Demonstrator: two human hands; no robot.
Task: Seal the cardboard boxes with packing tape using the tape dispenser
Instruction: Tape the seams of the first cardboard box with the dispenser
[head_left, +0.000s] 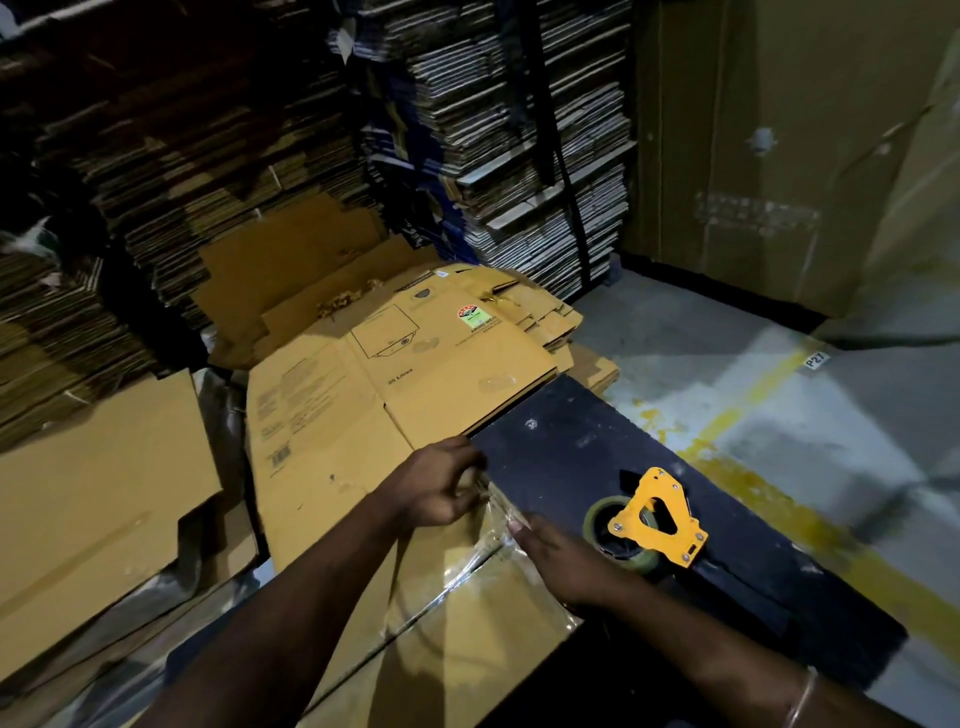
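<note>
A cardboard box (457, 618) stands in front of me with a strip of clear packing tape (493, 551) running along its top seam. My left hand (436, 493) curls its fingers over the far end of the tape at the box's edge. Flat on the tape beside the seam lies my right hand (561, 566), fingers straight and pressing down. The yellow tape dispenser (652, 525) with its roll lies free on a black board (571, 457) to the right, touched by neither hand.
Flattened printed cartons (415, 374) lie stacked ahead and at the left (93, 499). Tall piles of folded cardboard (519, 156) fill the background. To the right is grey floor with a yellow line (748, 400) and a large upright box (779, 156).
</note>
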